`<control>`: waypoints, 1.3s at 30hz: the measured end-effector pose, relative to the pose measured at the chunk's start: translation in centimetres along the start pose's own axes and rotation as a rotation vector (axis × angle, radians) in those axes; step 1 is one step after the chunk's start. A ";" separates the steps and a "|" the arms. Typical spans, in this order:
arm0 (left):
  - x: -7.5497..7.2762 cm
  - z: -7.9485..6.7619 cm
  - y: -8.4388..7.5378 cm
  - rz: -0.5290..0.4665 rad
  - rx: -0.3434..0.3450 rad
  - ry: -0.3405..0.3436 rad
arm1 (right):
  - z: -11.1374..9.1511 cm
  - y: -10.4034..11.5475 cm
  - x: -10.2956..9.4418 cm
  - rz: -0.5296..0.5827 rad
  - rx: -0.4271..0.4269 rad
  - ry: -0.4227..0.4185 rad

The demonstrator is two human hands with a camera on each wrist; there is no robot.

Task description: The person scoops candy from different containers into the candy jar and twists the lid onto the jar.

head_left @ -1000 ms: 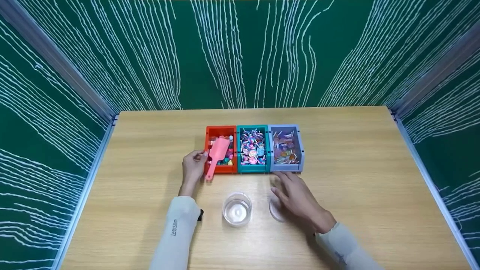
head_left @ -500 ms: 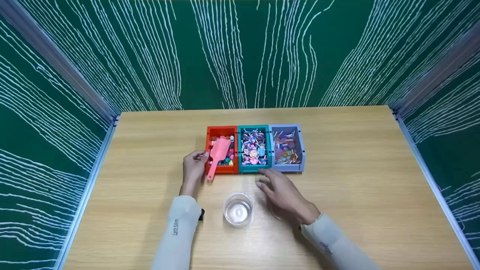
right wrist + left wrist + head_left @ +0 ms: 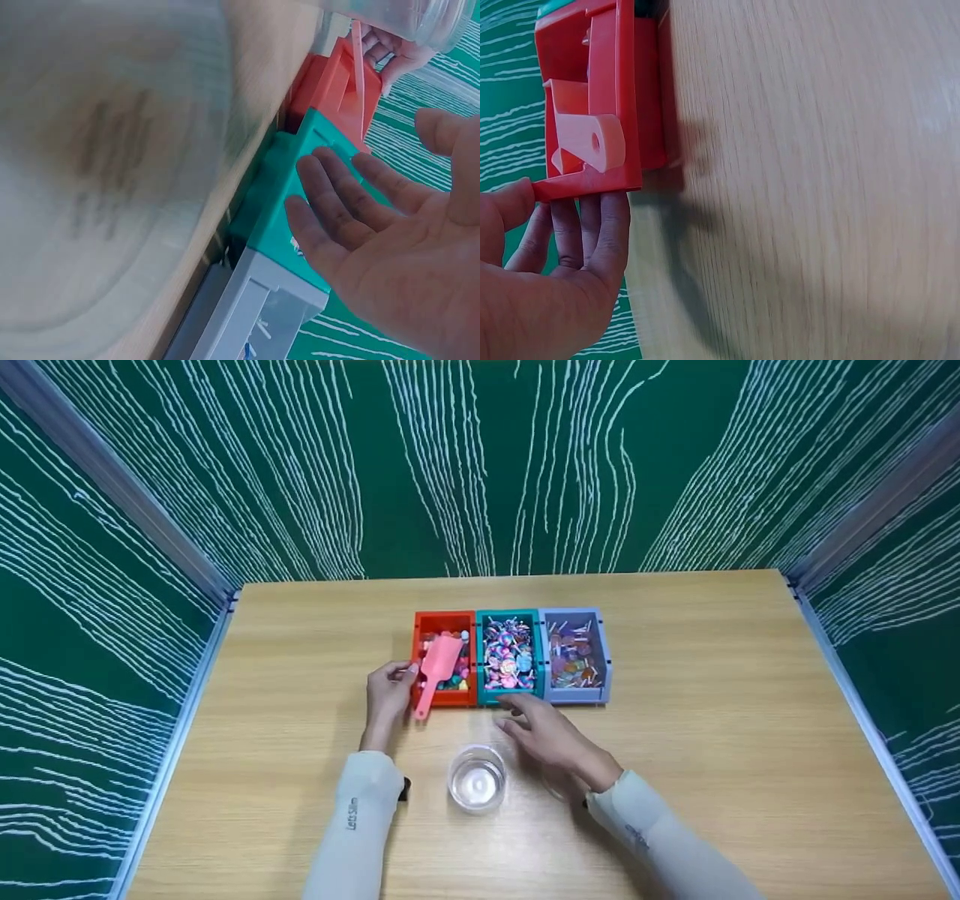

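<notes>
At the left end of a row of bins, my left hand (image 3: 388, 697) grips the side wall of the red bin (image 3: 444, 622). In the left wrist view its thumb lies on the rim, with the fingers (image 3: 609, 238) against the outer side. A pink scoop (image 3: 441, 658) lies over the red bin, handle toward me, across the front edge. My right hand (image 3: 551, 739) holds nothing; its fingers are spread loosely by the front of the teal bin (image 3: 509, 615), which is full of small swirl lollipops. The right wrist view shows its palm, fingers (image 3: 330, 191) slightly bent.
A lilac bin (image 3: 574, 696) of small coloured lollipops joins the row on the right. In front of the bins stands a clear round jar (image 3: 478, 784). A clear round lid (image 3: 556, 786) lies partly under my right wrist. Green walls with white lines enclose the wooden table (image 3: 315, 637).
My right hand has moved left, from in front of the lilac bin to in front of the teal bin. The left hand stays on the red bin; scoop and jar have not moved.
</notes>
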State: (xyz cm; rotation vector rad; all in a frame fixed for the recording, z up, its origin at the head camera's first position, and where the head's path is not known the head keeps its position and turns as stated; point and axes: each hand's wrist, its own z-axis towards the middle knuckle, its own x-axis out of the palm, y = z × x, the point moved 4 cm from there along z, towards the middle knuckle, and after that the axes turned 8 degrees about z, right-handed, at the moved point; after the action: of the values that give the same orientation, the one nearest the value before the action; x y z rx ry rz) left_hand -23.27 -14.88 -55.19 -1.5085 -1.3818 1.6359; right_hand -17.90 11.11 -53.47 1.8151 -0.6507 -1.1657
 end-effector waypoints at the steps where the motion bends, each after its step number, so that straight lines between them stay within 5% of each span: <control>1: 0.0 0.0 0.0 0.004 0.000 -0.002 | 0.2 0.1 0.1 0.017 0.011 0.015; 15: 0.0 -0.2 0.0 -0.077 -0.050 -0.019 | 2.9 1.2 1.4 0.075 -0.164 0.150; 26: -0.1 0.1 0.1 -0.012 -0.020 0.002 | 4.1 1.7 1.8 0.128 -0.017 0.217; 33: 0.0 -0.1 0.2 -0.095 -0.066 0.004 | 4.7 1.9 2.2 0.187 0.000 0.273; 39: 0.1 -0.2 0.2 -0.099 -0.025 -0.010 | 5.1 1.9 2.8 0.277 0.047 0.356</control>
State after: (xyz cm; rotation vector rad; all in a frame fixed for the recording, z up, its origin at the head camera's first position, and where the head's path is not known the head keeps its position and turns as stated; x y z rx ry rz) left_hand -23.08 -14.85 -55.39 -1.4238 -1.4634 1.5730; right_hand -21.29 6.02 -54.11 1.8412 -0.6952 -0.6290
